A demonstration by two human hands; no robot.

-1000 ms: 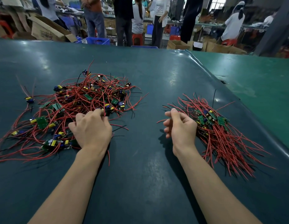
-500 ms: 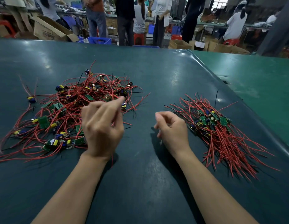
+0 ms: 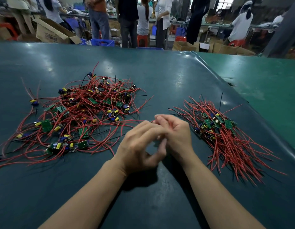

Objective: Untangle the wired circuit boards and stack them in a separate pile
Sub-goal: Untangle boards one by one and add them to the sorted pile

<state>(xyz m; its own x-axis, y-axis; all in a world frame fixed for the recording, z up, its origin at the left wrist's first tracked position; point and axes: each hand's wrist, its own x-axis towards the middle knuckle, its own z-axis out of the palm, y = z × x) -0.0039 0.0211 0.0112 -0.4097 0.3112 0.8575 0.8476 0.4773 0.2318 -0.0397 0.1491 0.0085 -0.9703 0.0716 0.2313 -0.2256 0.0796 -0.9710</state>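
A dark teal mat (image 3: 160, 71) covers the bench, glossy with soft overhead reflections, its right edge curling up against a brighter green bench surface (image 3: 262, 83). Beyond the far edge, people (image 3: 128, 19) stand at long worktables (image 3: 214, 24). Open cardboard boxes (image 3: 51, 33) sit on the floor at far left and right, with a blue plastic crate (image 3: 103, 42) and red stools (image 3: 142, 40). A bright window (image 3: 224, 2) shows at far right.
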